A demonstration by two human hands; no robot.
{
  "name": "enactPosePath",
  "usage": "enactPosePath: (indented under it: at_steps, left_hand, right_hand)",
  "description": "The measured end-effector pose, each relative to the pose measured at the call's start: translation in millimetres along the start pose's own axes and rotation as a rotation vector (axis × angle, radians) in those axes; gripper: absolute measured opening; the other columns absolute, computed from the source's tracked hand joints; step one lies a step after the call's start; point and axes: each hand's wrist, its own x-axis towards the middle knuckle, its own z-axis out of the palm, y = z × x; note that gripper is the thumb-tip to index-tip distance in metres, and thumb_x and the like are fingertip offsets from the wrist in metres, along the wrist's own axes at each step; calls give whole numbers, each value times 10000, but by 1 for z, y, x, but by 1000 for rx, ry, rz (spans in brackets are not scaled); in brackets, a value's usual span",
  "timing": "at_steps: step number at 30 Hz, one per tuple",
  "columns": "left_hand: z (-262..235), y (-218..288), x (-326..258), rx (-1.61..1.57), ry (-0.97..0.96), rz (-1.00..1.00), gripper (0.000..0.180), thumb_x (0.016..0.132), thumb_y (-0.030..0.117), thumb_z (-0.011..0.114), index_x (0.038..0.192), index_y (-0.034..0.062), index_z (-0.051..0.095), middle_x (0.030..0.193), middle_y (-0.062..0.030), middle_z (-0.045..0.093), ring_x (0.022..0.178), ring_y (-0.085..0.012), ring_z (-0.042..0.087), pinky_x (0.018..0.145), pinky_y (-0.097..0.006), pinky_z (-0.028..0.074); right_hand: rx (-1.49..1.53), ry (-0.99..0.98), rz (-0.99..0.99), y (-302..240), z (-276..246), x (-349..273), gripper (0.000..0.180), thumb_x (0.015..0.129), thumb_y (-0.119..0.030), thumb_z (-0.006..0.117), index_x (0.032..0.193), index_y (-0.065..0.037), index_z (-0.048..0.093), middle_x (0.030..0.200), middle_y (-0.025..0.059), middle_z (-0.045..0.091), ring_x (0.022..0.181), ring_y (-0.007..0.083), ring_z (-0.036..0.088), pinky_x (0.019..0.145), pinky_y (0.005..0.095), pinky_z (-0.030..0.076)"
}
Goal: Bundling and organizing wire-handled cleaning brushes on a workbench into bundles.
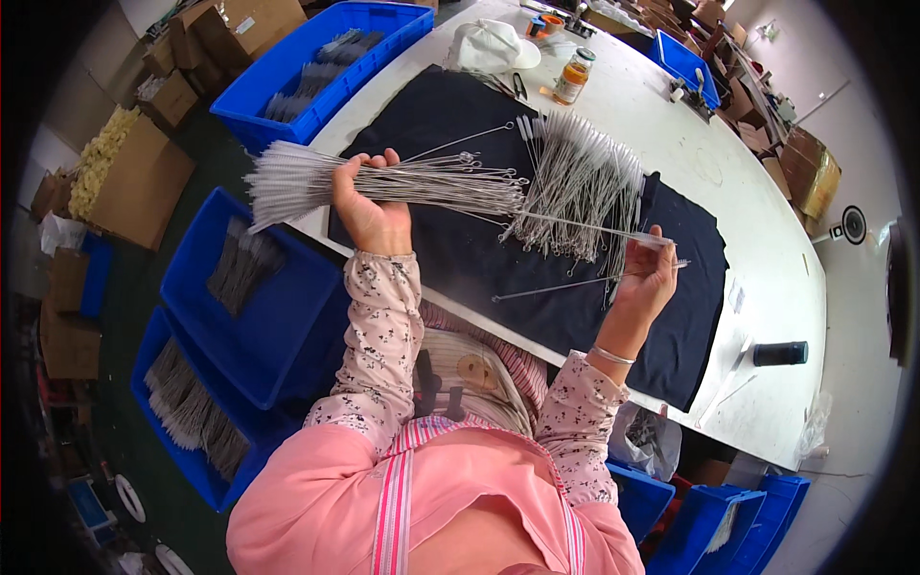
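Note:
My left hand (376, 213) is closed round a thick bundle of wire brushes (287, 184), with white bristles to the left and looped wire ends to the right. Between the fingers of my right hand (649, 283) is the bristle end of a single wire brush (585, 227); its wire reaches left toward the bundle's loops. A second brush (551, 289) passes at my right hand; whether it is held, I cannot tell. A heap of similar brushes (575, 182) lies between my hands on a dark cloth (441, 264), bristles away from me.
The white table (757, 240) carries a glass jar (573, 79), a white cap (489, 48) and a black cylinder (780, 354). Blue bins (331, 115) with brushes stand at the far left; more bins (251, 350) sit left of me. Other blue bins (733, 508) are below the table's right side.

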Motion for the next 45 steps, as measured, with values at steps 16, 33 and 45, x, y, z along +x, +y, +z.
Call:
enactPosePath:
  at_steps: [16,33,45]
  left_hand:
    - [1,-14,1,-124,175,51,102,731,89,551,715,59,455,670,-36,461,603,-150,479,777,-384,496]
    - [-28,35,49,-259,140,-23,121,734,114,528,694,26,455,668,-95,492,679,-225,512,790,-430,493]
    - [-14,46,47,-381,-5,44,203,709,162,530,731,-30,469,703,-139,494,786,-317,524,844,-494,451]
  right_hand:
    - [156,3,-63,21,23,14,176,920,-130,484,756,-70,505,730,41,551,665,143,528,798,459,487]
    - [421,364,-378,-64,-24,67,257,933,-226,483,722,-88,436,537,-24,314,424,108,283,386,246,252]
    - [-1267,-603,-980,-33,85,-129,355,724,15,686,1067,-23,604,1023,159,616,781,261,643,613,310,518]
